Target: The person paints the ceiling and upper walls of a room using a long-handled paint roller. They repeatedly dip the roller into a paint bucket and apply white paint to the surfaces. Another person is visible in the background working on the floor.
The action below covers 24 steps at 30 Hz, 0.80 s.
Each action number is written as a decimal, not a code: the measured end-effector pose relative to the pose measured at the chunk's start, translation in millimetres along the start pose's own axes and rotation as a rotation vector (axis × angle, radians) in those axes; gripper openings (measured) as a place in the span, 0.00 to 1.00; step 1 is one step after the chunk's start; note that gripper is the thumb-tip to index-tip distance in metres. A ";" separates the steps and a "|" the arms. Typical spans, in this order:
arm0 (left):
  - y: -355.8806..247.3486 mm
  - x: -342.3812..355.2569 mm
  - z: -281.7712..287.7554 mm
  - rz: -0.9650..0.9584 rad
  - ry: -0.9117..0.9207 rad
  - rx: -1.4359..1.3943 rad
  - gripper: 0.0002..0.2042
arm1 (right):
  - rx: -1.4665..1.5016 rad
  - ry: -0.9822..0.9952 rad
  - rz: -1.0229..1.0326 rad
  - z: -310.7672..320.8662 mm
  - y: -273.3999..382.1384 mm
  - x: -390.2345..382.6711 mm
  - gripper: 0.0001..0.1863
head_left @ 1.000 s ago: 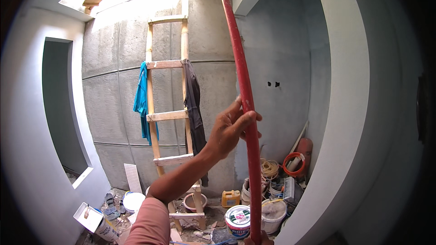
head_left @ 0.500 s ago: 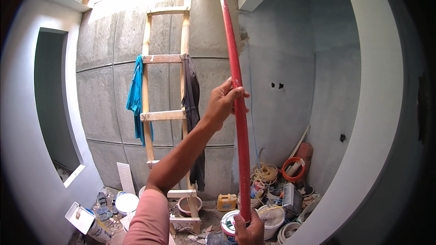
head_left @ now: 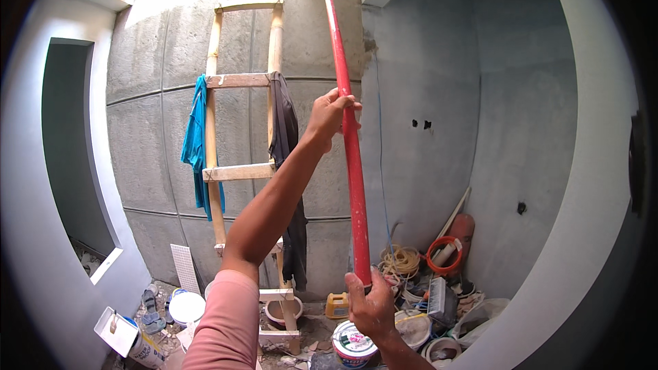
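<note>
A long red pole [head_left: 355,185] with a pale upper end rises nearly upright in front of me, leaning slightly left at the top. Its upper end runs out of the picture. My left hand [head_left: 330,118] is closed around the pole at about mid-height, with the arm stretched up in a pink sleeve. Down at the pole's lower end, my right hand [head_left: 372,305] grips it, thumb toward the left side. Behind my left arm stands a wooden ladder [head_left: 240,173] against the grey wall, with a blue shirt [head_left: 195,138] and a dark garment [head_left: 282,120] hanging on it.
Paint buckets [head_left: 355,342], a yellow jug [head_left: 336,305], coiled hose [head_left: 399,261] and an orange ring-shaped coil [head_left: 444,256] crowd the floor ahead. Sandals [head_left: 152,312] and a white-lidded bucket [head_left: 186,307] lie left among rubble. A pale wall edge [head_left: 582,164] curves along the right.
Both hands and the red pole have risen, the right hand now showing its wrist and forearm. The view has shifted slightly, so the ladder sits a little further left.
</note>
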State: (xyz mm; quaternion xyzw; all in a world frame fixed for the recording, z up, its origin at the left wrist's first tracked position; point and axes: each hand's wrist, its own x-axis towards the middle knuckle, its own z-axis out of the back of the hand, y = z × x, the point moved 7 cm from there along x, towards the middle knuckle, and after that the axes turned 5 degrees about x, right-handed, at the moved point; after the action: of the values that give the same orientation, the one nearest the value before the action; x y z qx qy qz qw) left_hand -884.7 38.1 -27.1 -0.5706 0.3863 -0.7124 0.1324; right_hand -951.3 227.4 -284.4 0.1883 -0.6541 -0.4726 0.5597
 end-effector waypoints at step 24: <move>31.4 31.6 -6.5 -0.023 0.033 -0.066 0.08 | -0.073 0.011 -0.110 14.0 -26.1 28.6 0.20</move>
State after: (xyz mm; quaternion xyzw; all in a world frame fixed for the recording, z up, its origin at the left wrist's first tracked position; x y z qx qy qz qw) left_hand -908.5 -0.1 -27.1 -0.5674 0.4049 -0.7101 0.0989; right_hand -980.0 198.3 -289.2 0.2061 -0.6221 -0.5249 0.5431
